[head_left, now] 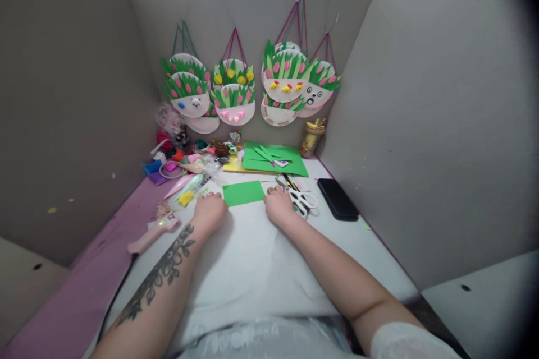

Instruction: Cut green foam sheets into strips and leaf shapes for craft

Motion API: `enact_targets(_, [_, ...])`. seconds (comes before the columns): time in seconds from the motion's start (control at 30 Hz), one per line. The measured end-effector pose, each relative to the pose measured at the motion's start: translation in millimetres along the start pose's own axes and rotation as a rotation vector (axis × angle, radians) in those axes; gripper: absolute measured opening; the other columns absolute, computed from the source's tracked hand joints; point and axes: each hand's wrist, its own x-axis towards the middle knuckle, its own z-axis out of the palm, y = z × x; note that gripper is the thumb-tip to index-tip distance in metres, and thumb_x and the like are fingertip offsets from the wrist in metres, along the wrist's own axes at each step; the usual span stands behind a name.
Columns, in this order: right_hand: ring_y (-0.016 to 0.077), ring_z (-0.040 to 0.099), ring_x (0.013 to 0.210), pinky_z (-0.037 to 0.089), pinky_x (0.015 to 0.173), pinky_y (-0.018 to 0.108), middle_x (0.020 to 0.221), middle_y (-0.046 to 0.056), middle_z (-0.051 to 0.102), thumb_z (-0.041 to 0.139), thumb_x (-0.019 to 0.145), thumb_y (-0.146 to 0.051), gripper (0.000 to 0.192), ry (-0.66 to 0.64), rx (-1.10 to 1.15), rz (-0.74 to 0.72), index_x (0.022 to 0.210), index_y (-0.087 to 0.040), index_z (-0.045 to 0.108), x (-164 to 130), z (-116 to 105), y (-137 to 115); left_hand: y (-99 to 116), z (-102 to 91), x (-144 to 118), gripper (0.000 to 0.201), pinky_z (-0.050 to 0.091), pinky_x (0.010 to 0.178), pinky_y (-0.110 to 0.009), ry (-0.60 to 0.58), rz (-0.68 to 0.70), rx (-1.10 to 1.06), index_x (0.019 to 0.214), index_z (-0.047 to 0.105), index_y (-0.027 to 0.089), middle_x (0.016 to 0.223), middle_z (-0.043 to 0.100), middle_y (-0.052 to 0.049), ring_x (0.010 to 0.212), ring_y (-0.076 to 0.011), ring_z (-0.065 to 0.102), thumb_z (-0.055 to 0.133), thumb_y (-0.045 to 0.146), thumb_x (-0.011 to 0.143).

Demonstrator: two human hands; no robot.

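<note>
A small green paper rectangle [243,194] lies flat on the white tabletop between my hands. My left hand [210,210] is closed in a loose fist at the paper's left edge, knuckles up. At the opposite edge, my right hand [279,205] is also curled shut, a ring on one finger. I see nothing in either fist, though the undersides are hidden. White-handled scissors [301,201] lie just right of my right hand, their handles partly over a dark object. Behind them is a black and yellow cutter [289,180].
Larger green sheets [295,158] with cut strips lie behind. Craft supplies [193,160] crowd the back left. A pink corded glue gun [154,233] lies left, a black phone [337,199] right. A yellow cup [311,139] stands behind. Decorated paper-plate baskets [234,114] hang on the grey partition.
</note>
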Motion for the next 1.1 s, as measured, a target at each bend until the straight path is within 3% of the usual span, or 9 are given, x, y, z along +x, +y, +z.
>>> enact_targets(0.2, [0.0278, 0.049, 0.096, 0.034, 0.078, 0.036, 0.101, 0.017, 0.064, 0.05, 0.077, -0.008, 0.025, 0.0, 0.048, 0.118, 0.086, -0.013, 0.073, 7, 5, 22, -15, 5.9, 10, 0.03, 0.039, 0.085, -0.041, 0.245, -0.073, -0.033, 0.089, 0.073, 0.016, 0.111, 0.063, -0.013, 0.107, -0.0308, 0.049, 0.045, 0.012, 0.077])
enact_targets(0.3, [0.0261, 0.048, 0.101, 0.034, 0.083, 0.034, 0.108, 0.013, 0.064, 0.05, 0.079, -0.009, 0.027, 0.089, 0.129, 0.069, 0.094, -0.015, 0.072, 7, 4, 29, -18, 10.6, 15, 0.037, 0.04, 0.087, -0.037, 0.304, -0.077, -0.066, 0.095, 0.072, 0.018, 0.111, 0.065, -0.008, 0.105, -0.0271, 0.051, 0.043, 0.008, 0.075])
enact_targets(0.4, [0.0231, 0.045, 0.107, 0.031, 0.091, 0.033, 0.111, 0.008, 0.065, 0.049, 0.084, -0.012, 0.03, 0.162, 0.188, -0.097, 0.103, -0.021, 0.069, 5, 4, 22, -13, 18.3, 20, 0.04, 0.04, 0.09, -0.034, 0.301, 0.024, -0.094, 0.099, 0.072, 0.019, 0.105, 0.067, -0.007, 0.101, -0.0242, 0.054, 0.041, 0.007, 0.077])
enact_targets(0.53, [0.0218, 0.045, 0.109, 0.031, 0.093, 0.033, 0.11, 0.007, 0.065, 0.047, 0.088, -0.015, 0.028, 0.141, 0.196, -0.231, 0.104, -0.024, 0.069, 8, 12, 3, -5, 27.9, 25, 0.037, 0.042, 0.088, -0.031, 0.27, 0.065, -0.141, 0.101, 0.071, 0.019, 0.1, 0.069, -0.009, 0.097, -0.0228, 0.058, 0.04, 0.012, 0.083])
enact_targets(0.63, [0.0204, 0.048, 0.107, 0.034, 0.092, 0.031, 0.108, 0.006, 0.067, 0.046, 0.084, -0.007, 0.035, 0.145, 0.26, -0.195, 0.107, -0.023, 0.067, 15, 20, 3, -7, 32.9, 28, 0.036, 0.044, 0.086, -0.029, 0.216, 0.041, -0.22, 0.101, 0.07, 0.019, 0.102, 0.07, -0.008, 0.098, -0.0218, 0.06, 0.04, 0.013, 0.082])
enact_targets(0.73, [0.0177, 0.054, 0.103, 0.038, 0.089, 0.027, 0.108, 0.005, 0.068, 0.043, 0.076, 0.003, 0.047, 0.176, 0.394, -0.03, 0.11, -0.02, 0.065, 23, 25, 20, -16, 37.5, 33, 0.041, 0.045, 0.082, -0.027, 0.181, -0.017, -0.36, 0.107, 0.067, 0.018, 0.102, 0.071, -0.007, 0.095, -0.0201, 0.063, 0.042, 0.007, 0.076])
enact_targets(0.83, [0.0164, 0.058, 0.098, 0.04, 0.087, 0.027, 0.105, 0.006, 0.068, 0.041, 0.077, 0.002, 0.043, 0.203, 0.497, 0.083, 0.107, -0.017, 0.066, 28, 26, 37, -26, 41.6, 41, 0.048, 0.047, 0.079, -0.025, 0.152, -0.075, -0.523, 0.112, 0.063, 0.015, 0.098, 0.072, -0.006, 0.09, -0.0178, 0.065, 0.044, 0.003, 0.069])
enact_targets(1.0, [0.0179, 0.055, 0.101, 0.037, 0.093, 0.028, 0.105, 0.007, 0.067, 0.053, 0.083, -0.014, 0.022, 0.171, 0.438, -0.065, 0.098, -0.018, 0.069, 27, 24, 31, -35, 40.0, 47, 0.041, 0.05, 0.078, -0.025, 0.049, -0.058, -0.755, 0.104, 0.064, 0.013, 0.096, 0.072, -0.008, 0.087, -0.0165, 0.066, 0.047, 0.006, 0.068])
enact_targets(1.1, [0.018, 0.054, 0.097, 0.037, 0.089, 0.026, 0.098, 0.007, 0.066, 0.055, 0.082, -0.016, 0.018, 0.134, 0.387, -0.108, 0.092, -0.018, 0.07, 26, 22, 21, -32, 33.7, 42, 0.027, 0.049, 0.079, -0.027, 0.063, 0.036, -0.656, 0.095, 0.066, 0.016, 0.094, 0.071, -0.006, 0.086, -0.0168, 0.064, 0.048, 0.019, 0.075])
